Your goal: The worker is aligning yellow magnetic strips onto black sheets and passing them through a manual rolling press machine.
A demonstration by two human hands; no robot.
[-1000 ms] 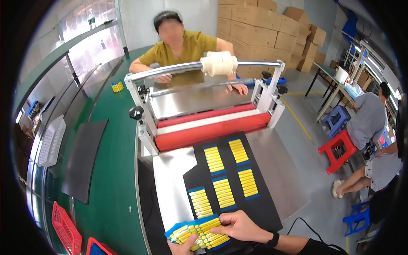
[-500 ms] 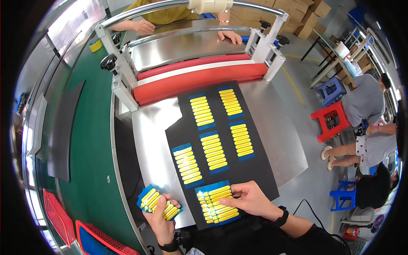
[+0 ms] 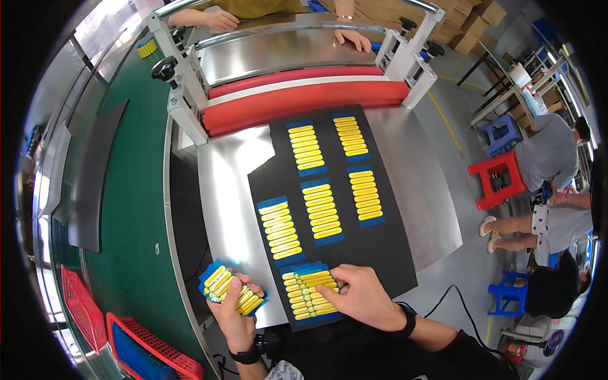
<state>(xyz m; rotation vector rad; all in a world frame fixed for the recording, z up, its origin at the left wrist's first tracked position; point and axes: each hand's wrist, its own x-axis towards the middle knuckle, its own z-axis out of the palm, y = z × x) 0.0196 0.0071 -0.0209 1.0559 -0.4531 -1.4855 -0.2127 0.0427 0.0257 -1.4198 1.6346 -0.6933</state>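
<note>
Five card sets point(image 3: 316, 209) lie placed; right hand point(image 3: 361, 297) presses a sixth point(image 3: 310, 292) at six o'clock; left hand point(image 3: 235, 310) grips a stack point(image 3: 229, 288).

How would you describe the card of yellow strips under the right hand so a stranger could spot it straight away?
Start at the red roller of the machine and follow the black sheet down to its near edge. There lies a blue card of yellow strips, pressed by the right hand. Unlike the five neat cards farther up, it sits on others, slightly fanned, and is touched.
</note>
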